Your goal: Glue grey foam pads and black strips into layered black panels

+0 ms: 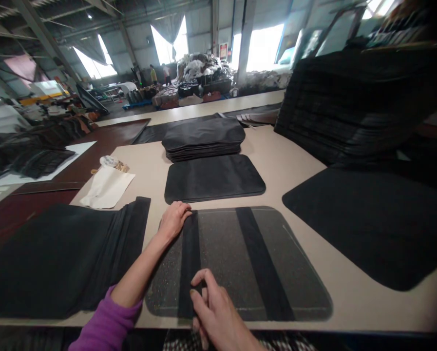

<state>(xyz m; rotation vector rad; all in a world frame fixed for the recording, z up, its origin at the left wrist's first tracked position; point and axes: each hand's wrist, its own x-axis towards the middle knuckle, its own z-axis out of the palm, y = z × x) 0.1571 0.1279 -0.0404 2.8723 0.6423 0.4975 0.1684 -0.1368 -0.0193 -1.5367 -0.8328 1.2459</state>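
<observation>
In the head view a dark grey, round-cornered panel [223, 258] lies on the table with chalk-like lines near its edges. Two black strips run across it from the far edge to the near edge: a left strip [190, 248] and a right strip [264, 263]. My left hand [174, 220] is at the far end of the left strip, its fingers bent closed over that end. Over the near part of the same strip is my right hand [216, 307], with thumb and index fingertip close together in a pinch. Whatever may be between them is too dark to make out.
Beyond the panel lie a low stack of black panels [214, 178] and a taller stack [203, 136]. Black sheets [50, 258] are at left, a large black piece [371, 219] and a high dark pile [350, 102] at right. White cloth [108, 186] lies at back left.
</observation>
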